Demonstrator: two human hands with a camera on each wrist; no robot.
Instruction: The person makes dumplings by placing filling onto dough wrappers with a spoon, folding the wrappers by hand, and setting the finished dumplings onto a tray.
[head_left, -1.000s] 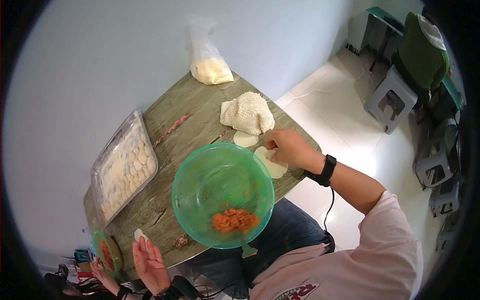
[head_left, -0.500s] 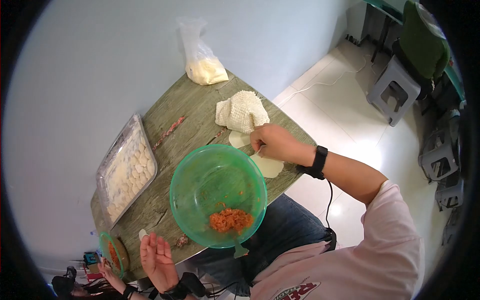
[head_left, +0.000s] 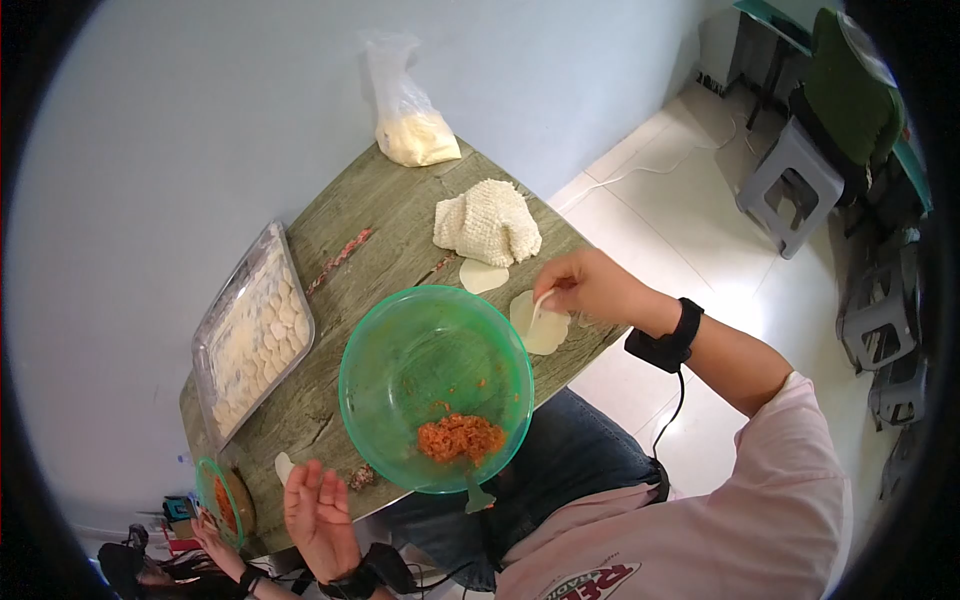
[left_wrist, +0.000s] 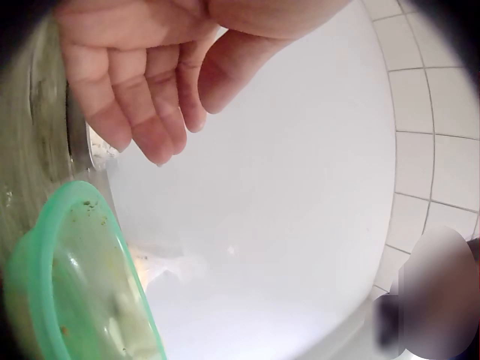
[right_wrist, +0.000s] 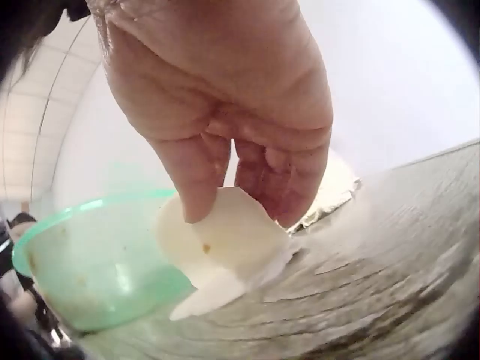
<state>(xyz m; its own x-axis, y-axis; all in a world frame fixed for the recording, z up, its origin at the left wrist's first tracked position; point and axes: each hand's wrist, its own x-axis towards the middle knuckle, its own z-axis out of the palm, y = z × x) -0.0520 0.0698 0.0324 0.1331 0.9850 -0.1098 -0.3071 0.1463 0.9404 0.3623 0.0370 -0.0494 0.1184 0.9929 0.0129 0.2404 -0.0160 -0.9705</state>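
My right hand [head_left: 595, 285] pinches a thin round dough wrapper [right_wrist: 217, 236] between thumb and fingers. In the head view it hangs nearly edge-on over another pale wrapper [head_left: 545, 332] on the table. A further wrapper [head_left: 484, 276] lies by the cream knitted cloth [head_left: 490, 222]. Left of my right hand stands a large green bowl [head_left: 395, 345] with orange minced filling [head_left: 460, 438] and a green-handled utensil [head_left: 479, 497]. My left hand [head_left: 320, 520] is held palm up at the front edge, fingers relaxed, with nothing on it. A small white piece [head_left: 283, 466] shows beyond its fingertips.
A clear tray [head_left: 210, 385] with flour and rows of dumplings lies at the left. A plastic bag of pale powder [head_left: 415, 138] stands by the wall. Another person's hand [head_left: 213, 543] is beside a smaller bowl [head_left: 243, 520] at bottom left. Grey stools [head_left: 790, 190] stand beyond the table.
My right hand has lifted a wrapper from those beside the bowl, moving left, then back right with it. My left hand has shifted slightly right, still palm up.
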